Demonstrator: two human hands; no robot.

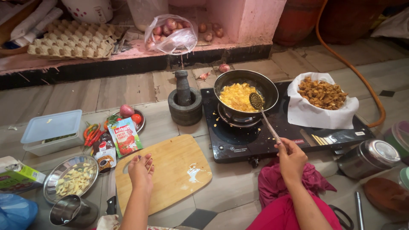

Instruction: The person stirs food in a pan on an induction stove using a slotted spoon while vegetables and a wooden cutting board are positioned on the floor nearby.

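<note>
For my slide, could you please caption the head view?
Right hand holds slotted spoon in pan; left hand rests on cutting board.

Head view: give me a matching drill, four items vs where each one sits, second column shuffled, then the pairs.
Items:
1. slotted ladle
2. stone pestle
3. left hand
4. fried pieces

Places:
A. in the paper-lined bowl on the stove, right of the pan
B. resting on the wooden cutting board
C. standing upright in the stone mortar
D. head in the black pan over the yellow food, handle held by the right hand

Pairs: 1-D, 2-C, 3-B, 4-A
</note>
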